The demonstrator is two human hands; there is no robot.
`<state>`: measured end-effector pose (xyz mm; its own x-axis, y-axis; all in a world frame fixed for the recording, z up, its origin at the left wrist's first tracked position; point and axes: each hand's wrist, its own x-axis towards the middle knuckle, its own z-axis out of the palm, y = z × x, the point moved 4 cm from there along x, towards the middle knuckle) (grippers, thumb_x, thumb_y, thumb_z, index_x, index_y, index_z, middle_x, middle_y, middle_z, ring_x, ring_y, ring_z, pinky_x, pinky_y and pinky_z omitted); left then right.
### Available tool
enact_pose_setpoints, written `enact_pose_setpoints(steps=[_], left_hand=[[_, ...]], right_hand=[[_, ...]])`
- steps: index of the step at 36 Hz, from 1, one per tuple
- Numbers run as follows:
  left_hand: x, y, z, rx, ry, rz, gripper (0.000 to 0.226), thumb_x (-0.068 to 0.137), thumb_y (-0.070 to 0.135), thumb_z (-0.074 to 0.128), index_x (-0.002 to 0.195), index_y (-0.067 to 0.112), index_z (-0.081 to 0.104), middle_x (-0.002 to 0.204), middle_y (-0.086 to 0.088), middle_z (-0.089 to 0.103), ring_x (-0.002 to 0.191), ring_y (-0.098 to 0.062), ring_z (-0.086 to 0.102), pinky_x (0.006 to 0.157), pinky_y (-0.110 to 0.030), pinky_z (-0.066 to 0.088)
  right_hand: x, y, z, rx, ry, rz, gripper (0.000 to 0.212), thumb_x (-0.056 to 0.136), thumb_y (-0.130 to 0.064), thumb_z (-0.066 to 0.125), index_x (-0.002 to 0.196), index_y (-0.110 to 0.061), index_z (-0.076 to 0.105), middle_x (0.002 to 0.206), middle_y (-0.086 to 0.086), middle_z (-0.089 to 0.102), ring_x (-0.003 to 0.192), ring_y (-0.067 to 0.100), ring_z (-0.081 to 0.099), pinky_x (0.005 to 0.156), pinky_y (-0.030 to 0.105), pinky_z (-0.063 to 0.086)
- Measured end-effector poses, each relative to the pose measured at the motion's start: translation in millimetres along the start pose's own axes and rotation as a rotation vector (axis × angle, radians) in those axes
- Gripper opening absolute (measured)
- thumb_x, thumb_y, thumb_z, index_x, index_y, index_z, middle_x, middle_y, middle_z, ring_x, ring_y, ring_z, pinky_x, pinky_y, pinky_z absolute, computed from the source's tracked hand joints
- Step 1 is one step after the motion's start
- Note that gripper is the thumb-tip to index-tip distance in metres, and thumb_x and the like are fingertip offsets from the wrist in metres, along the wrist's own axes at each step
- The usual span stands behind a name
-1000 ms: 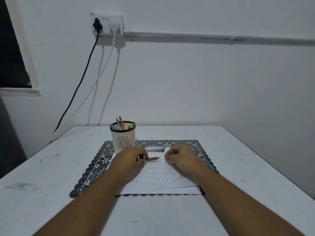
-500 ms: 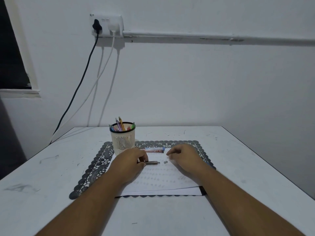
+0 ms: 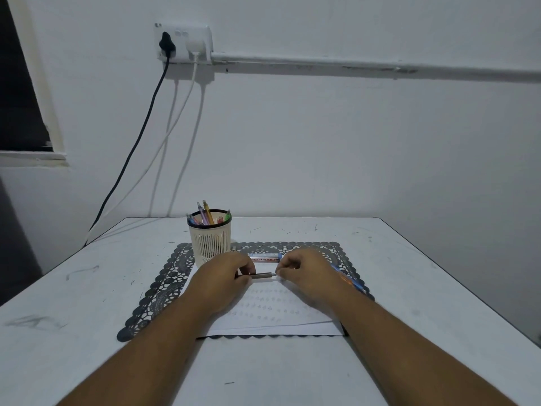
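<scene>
A: Start close in. What lies nearest?

B: Two bare forearms come in from six o'clock over the white, scuffed table [image 3: 87,332]. They cross the near edge of a sheet of paper [image 3: 272,315] printed with rows of faint marks. The sheet lies on a dark lace-patterned placemat [image 3: 152,294].

A: And the hands?

B: They meet above the far half of the sheet. The left hand [image 3: 222,279] has its fingers curled round one end of a pen [image 3: 263,276]. The right hand [image 3: 304,273] pinches the other end between thumb and forefinger, its remaining fingers curled in.

A: How does the pen look?

B: It is slim with a dark grey barrel, and it is held level, running from nine o'clock to three o'clock between the two hands. Only the short middle stretch shows. At the right fingertips the end turns pale and silvery. I cannot tell whether that pale bit is joined to the barrel or loose.

A: Anything beside the hands?

B: A blue pen [image 3: 348,281] lies slanted on the placemat at three o'clock, partly under the right wrist. Just past the held pen, at twelve o'clock, lies a small flat box [image 3: 265,257] with red and blue print.

A: Farther out?

B: At eleven o'clock a cream slotted pen cup [image 3: 209,244] stands on the placemat's far left corner, full of coloured pens [image 3: 205,213]. On the wall behind it, a socket [image 3: 183,43] sits high at eleven o'clock. A black cable [image 3: 137,142] and a white one hang from it, and a conduit [image 3: 351,64] runs off towards three o'clock.
</scene>
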<state>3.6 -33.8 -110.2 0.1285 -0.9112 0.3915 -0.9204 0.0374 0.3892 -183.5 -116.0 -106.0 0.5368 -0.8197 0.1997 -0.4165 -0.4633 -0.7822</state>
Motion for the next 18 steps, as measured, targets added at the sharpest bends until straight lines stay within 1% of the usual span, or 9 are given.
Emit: enact_pose_setpoints(steps=[2, 3, 5, 6, 8, 12, 16, 18], left_hand=[[0.2, -0.8, 0.4, -0.002, 0.006, -0.004, 0.012, 0.089, 0.022, 0.068, 0.090, 0.034, 0.066, 0.089, 0.019, 0.061, 0.081, -0.003, 0.057, 0.070, -0.030, 0.051], [0.3, -0.9, 0.6, -0.002, 0.009, -0.007, 0.012, 0.089, 0.022, 0.068, 0.089, 0.034, 0.066, 0.089, 0.019, 0.061, 0.081, -0.003, 0.057, 0.069, -0.030, 0.051], [0.4, -0.8, 0.5, -0.004, 0.013, -0.009, 0.012, 0.088, 0.022, 0.068, 0.089, 0.033, 0.066, 0.089, 0.018, 0.061, 0.081, -0.003, 0.057, 0.069, -0.031, 0.051], [0.4, -0.5, 0.3, -0.006, 0.014, -0.008, 0.012, 0.088, 0.021, 0.068, 0.088, 0.033, 0.066, 0.088, 0.018, 0.061, 0.081, -0.003, 0.057, 0.068, -0.030, 0.050], [0.2, 1.0, 0.0, -0.008, 0.014, -0.001, 0.012, 0.088, 0.021, 0.068, 0.088, 0.033, 0.067, 0.088, 0.018, 0.061, 0.081, -0.004, 0.057, 0.067, -0.029, 0.048], [-0.4, 2.6, -0.4, 0.001, 0.020, -0.007, 0.012, 0.089, 0.021, 0.067, 0.088, 0.033, 0.067, 0.087, 0.019, 0.061, 0.082, -0.003, 0.056, 0.067, -0.028, 0.048], [-1.4, 4.1, -0.5, 0.000, 0.013, 0.001, 0.013, 0.090, 0.020, 0.067, 0.089, 0.033, 0.067, 0.089, 0.019, 0.061, 0.082, -0.003, 0.056, 0.068, -0.027, 0.047], [-1.8, 3.7, 0.0, 0.000, 0.019, -0.005, 0.013, 0.090, 0.021, 0.067, 0.089, 0.033, 0.066, 0.089, 0.019, 0.061, 0.081, -0.003, 0.057, 0.069, -0.030, 0.050]], right_hand=[[-1.1, -0.8, -0.8, 0.012, 0.000, -0.009, 0.013, 0.088, -0.020, 0.074, 0.078, -0.027, 0.078, 0.080, -0.008, 0.073, 0.082, 0.029, 0.072, 0.067, 0.054, 0.059], [-1.7, -0.9, -0.7, 0.020, -0.003, -0.011, 0.012, 0.088, -0.021, 0.074, 0.078, -0.027, 0.078, 0.079, -0.008, 0.073, 0.078, 0.028, 0.071, 0.064, 0.052, 0.058], [-2.8, -0.6, 0.1, 0.044, -0.009, -0.003, 0.012, 0.087, -0.021, 0.074, 0.078, -0.027, 0.078, 0.078, -0.007, 0.072, 0.068, 0.021, 0.065, 0.058, 0.043, 0.052], [-3.0, -0.6, 0.5, 0.049, -0.012, 0.000, 0.012, 0.088, -0.020, 0.074, 0.078, -0.026, 0.078, 0.078, -0.006, 0.072, 0.066, 0.017, 0.063, 0.059, 0.039, 0.050], [-1.6, -0.1, 0.5, 0.038, -0.010, 0.000, 0.014, 0.089, -0.019, 0.074, 0.077, -0.027, 0.078, 0.079, -0.004, 0.073, 0.067, 0.012, 0.062, 0.061, 0.036, 0.050], [1.6, 2.4, 0.3, 0.032, -0.013, 0.010, 0.016, 0.089, -0.020, 0.073, 0.075, -0.027, 0.077, 0.079, -0.001, 0.074, 0.068, 0.010, 0.063, 0.062, 0.035, 0.050], [2.1, 3.7, 0.5, -0.001, -0.013, 0.008, 0.016, 0.092, -0.022, 0.073, 0.076, -0.026, 0.076, 0.080, 0.000, 0.074, 0.065, 0.007, 0.060, 0.059, 0.029, 0.048], [4.3, 5.9, 0.8, -0.028, -0.012, 0.009, 0.016, 0.093, -0.021, 0.072, 0.078, -0.025, 0.076, 0.081, 0.001, 0.074, 0.065, 0.006, 0.059, 0.058, 0.027, 0.047]])
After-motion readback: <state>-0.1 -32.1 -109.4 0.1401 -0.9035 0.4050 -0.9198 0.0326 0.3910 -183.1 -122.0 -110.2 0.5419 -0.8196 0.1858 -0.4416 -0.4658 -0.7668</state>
